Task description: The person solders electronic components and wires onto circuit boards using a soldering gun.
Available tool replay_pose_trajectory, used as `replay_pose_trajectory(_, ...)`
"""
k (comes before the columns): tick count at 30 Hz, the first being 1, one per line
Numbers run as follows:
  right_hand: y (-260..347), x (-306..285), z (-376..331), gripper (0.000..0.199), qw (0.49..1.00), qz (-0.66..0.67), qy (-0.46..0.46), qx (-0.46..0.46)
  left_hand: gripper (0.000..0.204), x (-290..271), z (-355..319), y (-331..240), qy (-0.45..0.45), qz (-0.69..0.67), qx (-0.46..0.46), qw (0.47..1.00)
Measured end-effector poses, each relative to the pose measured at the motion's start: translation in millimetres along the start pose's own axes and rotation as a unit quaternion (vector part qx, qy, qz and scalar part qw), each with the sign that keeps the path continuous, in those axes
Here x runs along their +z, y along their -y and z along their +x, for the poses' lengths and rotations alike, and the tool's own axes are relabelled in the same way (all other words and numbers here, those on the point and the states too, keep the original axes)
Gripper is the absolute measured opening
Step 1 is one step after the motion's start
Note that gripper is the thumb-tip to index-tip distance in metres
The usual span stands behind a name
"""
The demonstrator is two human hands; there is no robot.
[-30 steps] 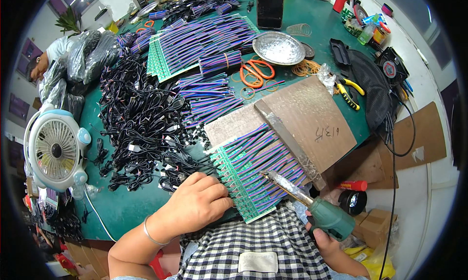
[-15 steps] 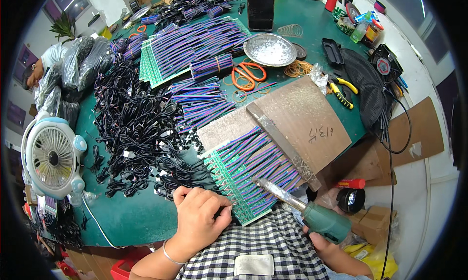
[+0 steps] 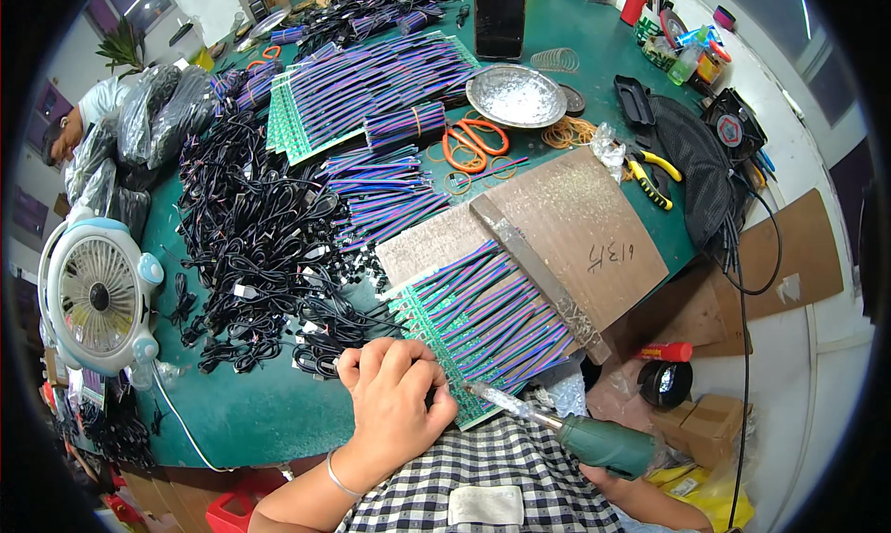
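Observation:
A green circuit board panel [image 3: 422,327] lies tilted on the bench, with rows of purple, blue and black wires [image 3: 501,315] running off it. A flat metal bar [image 3: 543,282] lies across the wires on a wooden board [image 3: 603,222]. My left hand [image 3: 397,394] is closed at the panel's near-left edge; whatever its fingertips pinch is hidden. My right hand [image 3: 601,480], mostly behind the handle, grips a green-handled soldering iron [image 3: 608,447]. The iron's tip is at the panel's near end, close to my left fingers; contact cannot be made out.
Black cables [image 3: 264,245] heap up at left beside a white fan [image 3: 100,296]. Farther back are more wired panels [image 3: 362,92], orange scissors [image 3: 473,148], a metal dish [image 3: 516,97] and yellow-black pliers [image 3: 654,180]. A person [image 3: 93,110] is at far left.
The soldering iron has moved nearer me along the panel, its tip now close to my left hand. My left hand has shifted slightly right and toward the panel's near end.

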State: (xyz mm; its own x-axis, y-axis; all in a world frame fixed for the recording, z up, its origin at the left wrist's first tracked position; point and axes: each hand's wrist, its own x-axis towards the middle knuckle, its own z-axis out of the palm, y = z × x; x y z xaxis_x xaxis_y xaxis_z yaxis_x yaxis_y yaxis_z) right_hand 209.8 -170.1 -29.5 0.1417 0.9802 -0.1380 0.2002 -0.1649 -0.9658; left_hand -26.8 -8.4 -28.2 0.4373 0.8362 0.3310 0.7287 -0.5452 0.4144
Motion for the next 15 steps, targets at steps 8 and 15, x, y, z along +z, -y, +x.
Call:
replay_pose_trajectory(8, -10, -1, 0, 0.033, 0.999, -0.032, 0.016, -0.009, 0.013, 0, -1, -1, 0.009, 0.006, -0.005, 1.000)
replay_pose_trajectory(15, 4, 2, 6, 0.035, 0.998, 0.001, 0.024, 0.064, 0.014, 1, 1, -2, 0.005, 0.011, 0.001, 1.000)
